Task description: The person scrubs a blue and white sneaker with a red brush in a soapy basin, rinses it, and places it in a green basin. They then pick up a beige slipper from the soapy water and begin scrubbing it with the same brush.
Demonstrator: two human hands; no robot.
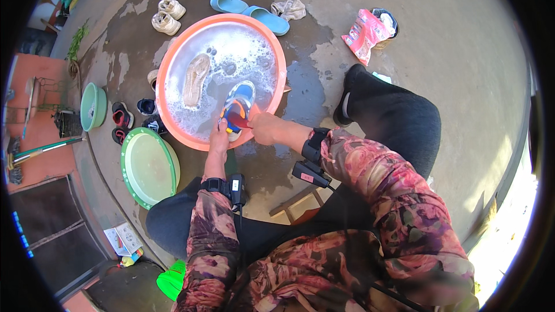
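A large orange-rimmed basin (281, 63) of sudsy water stands before me. My left hand (219, 138) grips a blue, white and orange shoe (243, 92) by its heel end, over the near side of the basin. A red brush (237, 119) is in my right hand (266, 128), its head at the opening of that shoe; the bristles are hidden. Farther left in the foam lies a beige shoe (197, 80), its patterned sole apparently facing up.
Blue slides (268, 20), a grey cloth (289, 8) and white shoes (166, 23) lie beyond the basin. Dark shoes (122, 117), a green-rimmed basin (149, 169) and a small green basin (93, 107) are at left. A pink detergent bag (365, 34) leans on a basket (386, 41) at right.
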